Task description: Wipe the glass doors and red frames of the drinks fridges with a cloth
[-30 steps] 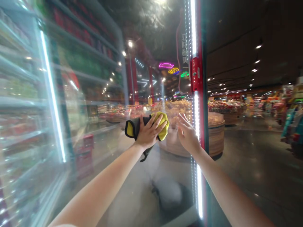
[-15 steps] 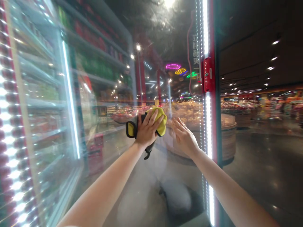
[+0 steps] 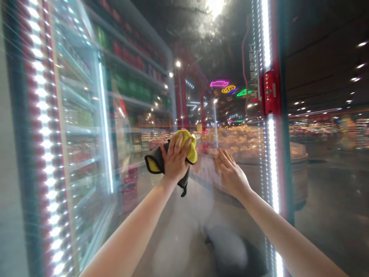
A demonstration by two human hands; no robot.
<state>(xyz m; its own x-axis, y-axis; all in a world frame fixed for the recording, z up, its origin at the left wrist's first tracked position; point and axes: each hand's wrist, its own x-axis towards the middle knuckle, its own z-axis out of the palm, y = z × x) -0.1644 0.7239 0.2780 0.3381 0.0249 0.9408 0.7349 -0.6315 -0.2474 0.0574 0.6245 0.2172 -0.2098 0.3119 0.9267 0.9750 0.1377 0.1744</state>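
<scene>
My left hand (image 3: 176, 159) presses a yellow and grey cleaning cloth (image 3: 155, 156) against a large glass door (image 3: 198, 215). Its fingers are spread over the bunched cloth, and a dark corner hangs below the wrist. To the right, my right hand (image 3: 233, 173) rests with fingers stretched out at the same glass, holding nothing. Whether its whole palm touches the pane cannot be made out. Reflections of lit shelves and my own dark shape show in the glass.
A red door frame with a bright LED strip (image 3: 273, 161) runs down the right side, carrying a red handle-like fitting (image 3: 269, 92). Lit refrigerator shelves (image 3: 79, 127) stand at left. Beyond the glass is a round display bin (image 3: 242, 138) heaped with goods.
The view has swung left, so the door frame and the background sit further right. My left hand and the cloth have slid left over the glass; my right hand stays flat.
</scene>
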